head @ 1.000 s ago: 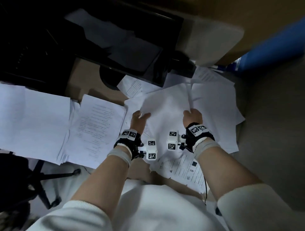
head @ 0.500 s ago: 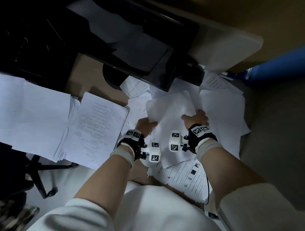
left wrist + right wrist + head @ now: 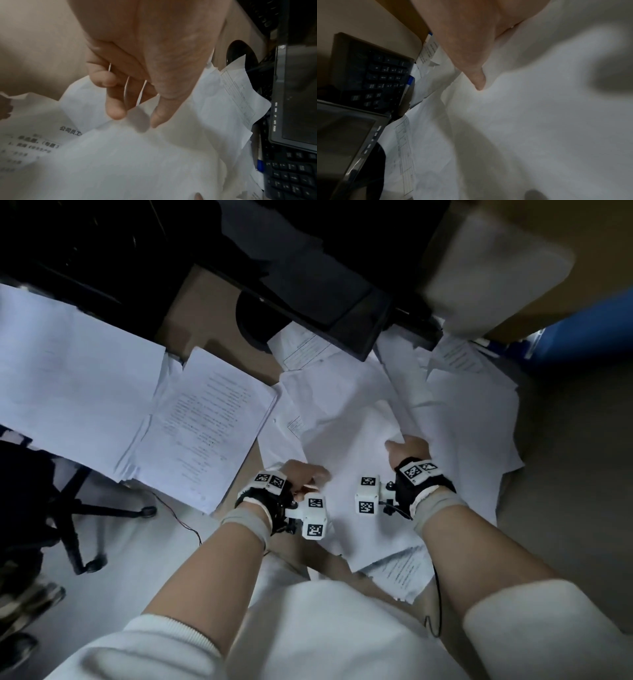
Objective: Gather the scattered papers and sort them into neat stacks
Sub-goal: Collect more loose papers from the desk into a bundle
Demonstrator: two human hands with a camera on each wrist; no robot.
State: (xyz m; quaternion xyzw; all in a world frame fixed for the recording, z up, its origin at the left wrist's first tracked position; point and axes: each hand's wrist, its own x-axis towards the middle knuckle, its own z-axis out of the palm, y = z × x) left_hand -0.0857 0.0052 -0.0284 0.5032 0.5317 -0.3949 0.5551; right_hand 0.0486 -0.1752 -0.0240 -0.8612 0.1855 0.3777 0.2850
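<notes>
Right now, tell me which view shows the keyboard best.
The right wrist view: the keyboard shows several rows of keys beside the papers. The left wrist view catches only a corner. In the head view it is too dark to make out.

Head camera looks steeply down over both forearms, while each wrist camera sits close along its own fingers, all three sharing the white papers [image 3: 346, 440] and monitor [image 3: 295, 94].

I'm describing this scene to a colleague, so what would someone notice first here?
First, the loose white papers heaped messily in the middle of the desk, with the left hand and right hand both gripping a blank sheet on top. To their left lies a tidier printed stack. Behind looms a dark monitor.
</notes>
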